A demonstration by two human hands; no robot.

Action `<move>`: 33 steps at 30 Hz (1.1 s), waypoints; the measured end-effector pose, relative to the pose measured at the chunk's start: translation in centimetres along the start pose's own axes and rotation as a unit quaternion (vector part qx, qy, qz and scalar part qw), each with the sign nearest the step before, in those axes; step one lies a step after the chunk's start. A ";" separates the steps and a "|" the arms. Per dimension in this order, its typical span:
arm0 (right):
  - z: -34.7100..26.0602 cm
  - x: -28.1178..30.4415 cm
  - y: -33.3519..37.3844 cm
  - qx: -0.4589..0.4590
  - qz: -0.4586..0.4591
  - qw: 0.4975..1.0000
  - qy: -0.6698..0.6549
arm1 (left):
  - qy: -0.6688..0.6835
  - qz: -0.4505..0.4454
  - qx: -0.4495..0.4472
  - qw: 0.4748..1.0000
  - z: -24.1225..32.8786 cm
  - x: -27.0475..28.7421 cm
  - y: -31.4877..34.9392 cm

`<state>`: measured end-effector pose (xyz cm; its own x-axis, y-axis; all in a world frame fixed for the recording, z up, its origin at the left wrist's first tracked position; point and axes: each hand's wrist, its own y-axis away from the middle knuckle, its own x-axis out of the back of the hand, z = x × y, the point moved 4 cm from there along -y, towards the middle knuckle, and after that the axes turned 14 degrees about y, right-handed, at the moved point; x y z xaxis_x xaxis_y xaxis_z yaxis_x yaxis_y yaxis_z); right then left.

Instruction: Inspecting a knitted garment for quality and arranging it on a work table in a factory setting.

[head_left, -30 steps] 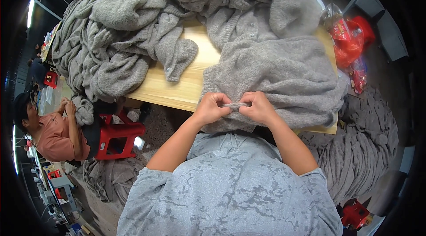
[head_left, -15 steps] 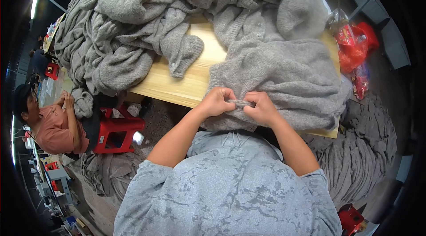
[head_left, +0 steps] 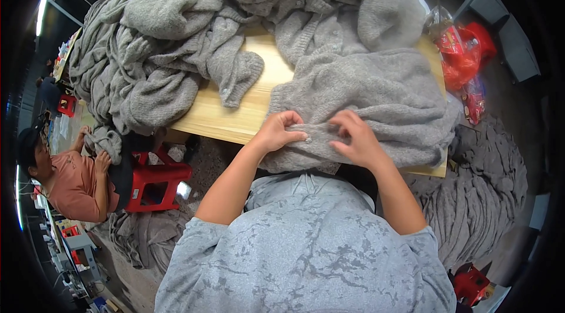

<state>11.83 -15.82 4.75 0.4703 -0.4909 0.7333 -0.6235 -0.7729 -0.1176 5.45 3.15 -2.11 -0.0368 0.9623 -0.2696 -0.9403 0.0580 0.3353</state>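
Note:
A grey knit garment [head_left: 371,86] lies at the near edge of the table in front of me, its ribbed edge toward the left. My left hand [head_left: 281,132] pinches a fold of it close to that edge, thumb toward the right. Beside the thumb tip a small shiny spot [head_left: 308,138] shows on the knit, too small to name. Just to the right, my right hand [head_left: 355,139] hovers over or rests lightly on the cloth, its thumb and fingers apart with nothing between them.
More grey knitwear [head_left: 147,48] is heaped over the wooden table [head_left: 220,114]. Red plastic bags [head_left: 462,57] hang or stand off its right corner. Dark grey knit piles [head_left: 471,213] lie on the floor at right. To the left, a person [head_left: 79,180] handles knitwear near a red stool [head_left: 156,180].
My right hand has let go of the pinched fold, opened and shifted slightly right. My left hand keeps its grip. The person at left has moved their hands apart over the knit piece.

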 end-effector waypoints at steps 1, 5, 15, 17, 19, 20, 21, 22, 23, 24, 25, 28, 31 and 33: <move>0.1 0.9 1.3 -0.014 0.023 0.999 0.020 | -0.036 0.016 -0.024 0.999 0.3 0.3 0.3; 2.9 2.6 6.7 -0.012 0.082 0.983 0.161 | -0.198 0.051 -0.095 0.974 2.0 0.6 1.2; 1.9 2.1 6.6 -0.028 0.117 0.980 0.160 | -0.462 -0.047 -0.266 0.845 5.6 -9.7 1.1; 2.2 2.1 6.6 -0.036 0.119 0.982 0.139 | -0.465 -0.041 -0.247 0.849 5.1 -9.5 1.0; 2.6 1.9 6.5 -0.053 0.109 0.989 0.082 | -0.468 -0.033 -0.227 0.853 4.7 -9.2 0.7; 2.6 1.8 6.4 -0.055 0.110 0.989 0.080 | -0.463 -0.039 -0.214 0.859 4.5 -9.0 0.5; 2.3 1.6 6.3 -0.050 0.115 0.989 0.081 | -0.457 -0.045 -0.202 0.865 4.3 -8.9 0.4; 2.0 1.5 6.0 -0.045 0.122 0.988 0.083 | -0.458 -0.047 -0.202 0.865 4.3 -8.9 0.3; 1.8 1.1 5.8 -0.052 0.124 0.984 0.119 | -0.442 -0.045 -0.208 0.871 4.4 -8.9 0.3; 1.4 0.7 5.5 -0.053 0.126 0.983 0.119 | -0.425 -0.043 -0.215 0.878 4.4 -8.9 0.4; 0.9 0.3 5.1 -0.051 0.128 0.981 0.139 | -0.427 -0.043 -0.215 0.877 4.3 -8.8 0.3; 0.9 -1.3 4.3 -0.067 0.113 0.981 0.141 | -0.399 -0.031 -0.198 0.895 4.2 -8.5 0.3; 1.6 -2.4 4.0 -0.110 0.104 0.986 0.069 | -0.347 -0.029 -0.134 0.928 4.3 -8.3 0.4; 1.3 -2.3 3.9 -0.109 0.107 0.986 0.072 | -0.362 -0.076 -0.158 0.916 4.3 -8.5 0.6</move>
<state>9.13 -18.22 1.73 0.2289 -0.5595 0.7966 -0.8259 -0.5448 -0.1454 6.65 -3.84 4.23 0.2284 0.8801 0.4162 -0.9712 0.2355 0.0350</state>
